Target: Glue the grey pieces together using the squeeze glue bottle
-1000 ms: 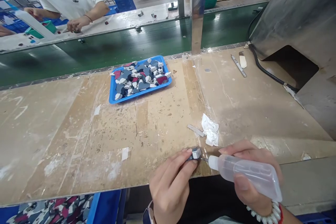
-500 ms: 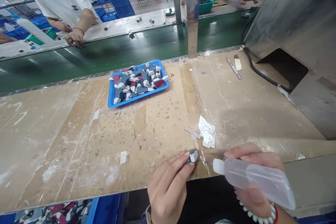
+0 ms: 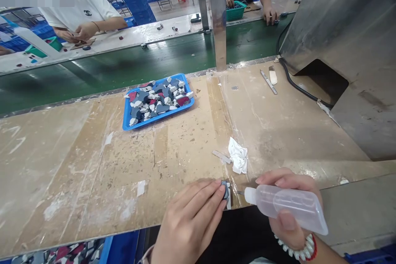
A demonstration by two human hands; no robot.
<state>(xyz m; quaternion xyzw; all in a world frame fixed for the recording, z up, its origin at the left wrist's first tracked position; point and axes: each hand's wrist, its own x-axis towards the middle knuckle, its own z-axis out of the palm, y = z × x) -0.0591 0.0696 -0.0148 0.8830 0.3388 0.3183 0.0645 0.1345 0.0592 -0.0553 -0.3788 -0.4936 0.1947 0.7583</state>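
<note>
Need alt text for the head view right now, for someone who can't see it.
At the near table edge, the left hand pinches a small grey piece while the right hand aims a clear squeeze bottle at it. Beyond lie a crumpled white cloth and a blue tray of pieces.

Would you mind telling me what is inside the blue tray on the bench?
The blue tray holds a heap of small grey, white and dark red pieces. Its floor and any pieces lower in the heap are covered by those on top.

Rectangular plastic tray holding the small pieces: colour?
Bright blue rectangular plastic tray, clearest in the head view.
</note>
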